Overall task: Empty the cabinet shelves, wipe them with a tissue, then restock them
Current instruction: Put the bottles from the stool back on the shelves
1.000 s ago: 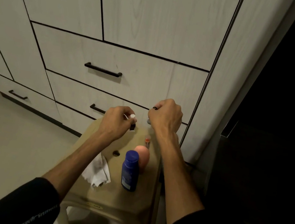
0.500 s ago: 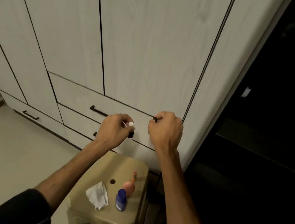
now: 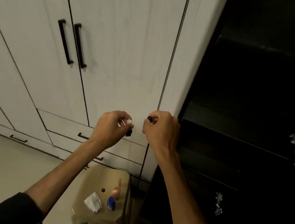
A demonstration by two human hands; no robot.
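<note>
Left hand (image 3: 110, 128) curled round small white-capped items (image 3: 129, 126); right hand (image 3: 160, 129) fisted on a dark-tipped item (image 3: 149, 118). Tissue (image 3: 93, 201) near stool (image 3: 91, 179) front-left corner.

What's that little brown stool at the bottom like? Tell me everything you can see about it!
The stool is tan-brown and looks like moulded plastic, with a flat top that has a small round hole in the middle and a cut-out opening in its side. It stands upright on the pale floor, in front of the white cabinet's drawers. On its top lie a crumpled white tissue, a small blue bottle and a pinkish rounded item. Neither hand touches it.
</note>
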